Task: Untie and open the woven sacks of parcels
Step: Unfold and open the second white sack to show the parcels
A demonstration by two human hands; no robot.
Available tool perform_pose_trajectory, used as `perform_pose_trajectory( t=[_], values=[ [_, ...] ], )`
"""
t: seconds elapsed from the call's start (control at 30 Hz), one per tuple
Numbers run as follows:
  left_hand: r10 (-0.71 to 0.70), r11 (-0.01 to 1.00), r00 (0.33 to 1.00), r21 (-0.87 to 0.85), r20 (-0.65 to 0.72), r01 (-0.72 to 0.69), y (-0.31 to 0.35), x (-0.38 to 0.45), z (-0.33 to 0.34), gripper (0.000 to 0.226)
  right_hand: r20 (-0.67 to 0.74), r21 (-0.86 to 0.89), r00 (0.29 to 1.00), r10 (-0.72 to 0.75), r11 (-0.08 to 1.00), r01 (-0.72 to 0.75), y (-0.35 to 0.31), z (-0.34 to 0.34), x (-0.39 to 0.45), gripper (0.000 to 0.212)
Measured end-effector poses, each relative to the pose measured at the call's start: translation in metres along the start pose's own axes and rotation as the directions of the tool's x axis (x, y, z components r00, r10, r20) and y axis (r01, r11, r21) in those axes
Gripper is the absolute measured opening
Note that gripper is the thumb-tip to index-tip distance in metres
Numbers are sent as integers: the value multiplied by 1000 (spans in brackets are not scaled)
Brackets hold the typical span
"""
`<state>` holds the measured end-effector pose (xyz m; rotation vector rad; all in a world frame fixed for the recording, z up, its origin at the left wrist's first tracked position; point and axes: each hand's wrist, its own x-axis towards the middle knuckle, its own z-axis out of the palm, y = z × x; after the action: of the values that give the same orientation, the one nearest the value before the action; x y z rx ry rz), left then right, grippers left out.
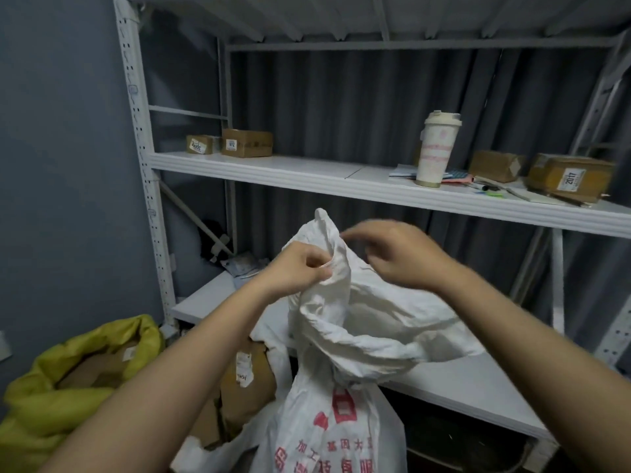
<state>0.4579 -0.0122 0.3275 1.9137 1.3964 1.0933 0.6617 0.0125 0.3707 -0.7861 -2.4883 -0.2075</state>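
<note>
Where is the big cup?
In the head view, the cup stands on the upper shelf, right of centre, left of a brown box.

I see a white tumbler (438, 149) on the upper shelf (307, 179); two cardboard boxes (246, 143) stand far to its left, two more boxes (569, 177) close on its right.

Dim, bluish, even light with soft shadows under the shelves (341, 179), motion blur on the right hand (396, 254), and wide-angle bending at the edges.
</note>
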Motion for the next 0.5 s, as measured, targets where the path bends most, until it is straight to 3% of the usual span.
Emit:
perform_pose_trajectory(
  t=[0.1,0.2,0.27,0.37,0.5],
  values=[
    [4,990,989,142,149,-25,-2,-15,-7,26,274,-314,933,-233,895,316,14,11,18,55],
    [-41,957,977,288,208,-22,-6,-25,-17,22,424,-386,876,-228,830,402,4,33,30,27],
    [-109,915,980,401,164,34,-11,-31,-22,13,486,-404,862,-142,838,366,-9,45,30,21],
    [-211,819,977,554,41,153,-15,-38,-16,11,485,-284,875,6,947,151,-25,64,29,21],
    [-249,867,968,440,-22,233,-22,-44,23,36,420,-10,903,88,996,-92,-42,74,36,13]
  ],
)
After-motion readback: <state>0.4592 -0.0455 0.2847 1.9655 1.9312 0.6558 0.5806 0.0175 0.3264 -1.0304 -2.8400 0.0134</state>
